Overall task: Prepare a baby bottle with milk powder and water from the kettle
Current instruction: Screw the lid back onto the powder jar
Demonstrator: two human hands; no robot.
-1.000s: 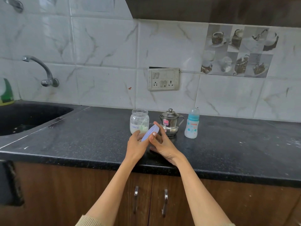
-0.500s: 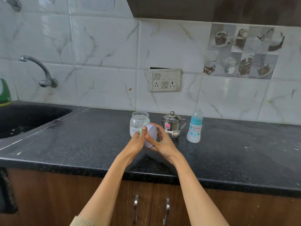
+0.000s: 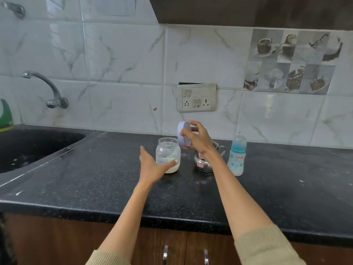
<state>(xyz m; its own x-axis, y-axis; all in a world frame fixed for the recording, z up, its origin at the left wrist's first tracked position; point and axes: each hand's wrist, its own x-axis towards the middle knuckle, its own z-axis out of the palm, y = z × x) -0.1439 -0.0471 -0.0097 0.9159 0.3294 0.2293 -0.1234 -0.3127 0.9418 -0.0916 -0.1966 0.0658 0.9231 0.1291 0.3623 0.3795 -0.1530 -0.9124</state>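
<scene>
Lid pinched up in right hand, left hand open against powder jar on bench to steady it, capped bottle waiting beside kettle.

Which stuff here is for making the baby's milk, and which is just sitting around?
For the milk: powder jar, its lid in the right hand, kettle, baby bottle.

Just there: tap, sink, wall sockets, green bottle.
</scene>
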